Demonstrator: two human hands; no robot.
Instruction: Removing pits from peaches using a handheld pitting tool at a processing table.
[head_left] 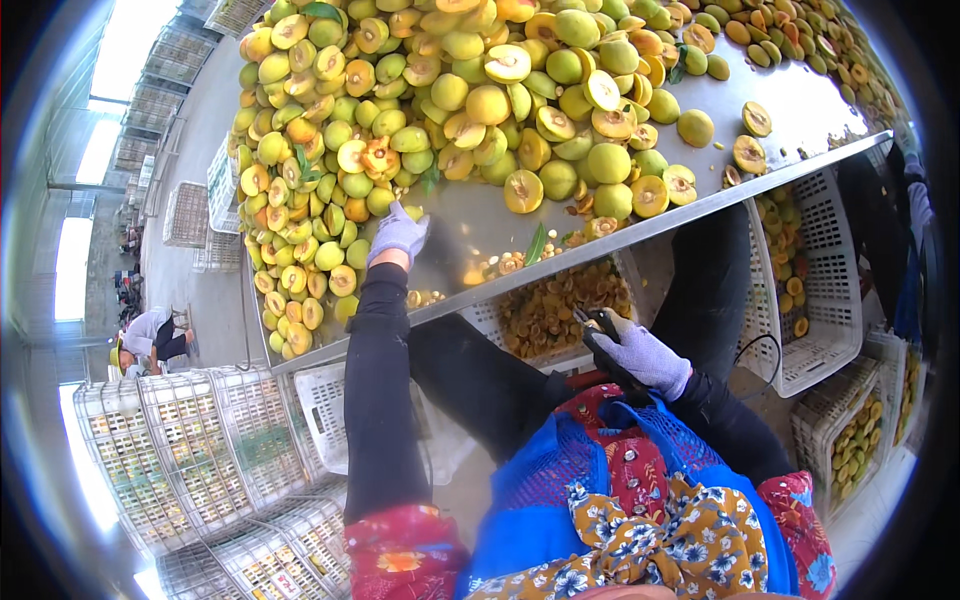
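My left hand (pixel 399 236), in a pale lilac glove, reaches over the metal table to the near edge of a big heap of green-yellow stone fruit (pixel 470 105). Its fingers are apart, touching or close to the fruit, with nothing visible in them. Many fruits are cut in half, showing brown stones or hollows. In my gloved right hand (pixel 650 358), held low before my lap, is a dark-handled plier-like tool (pixel 598 335) with short metal tips pointing up and left. Small pale kernels (pixel 492 265) and scraps lie on the table near its front edge.
Beneath the table edge, a crate holds brown stones and scraps (pixel 565 310). White crates of fruit (pixel 815 280) stand at right, by a black cord (pixel 762 345). Stacked crates (pixel 195 450) fill the lower left. Another person (pixel 150 335) bends over farther left.
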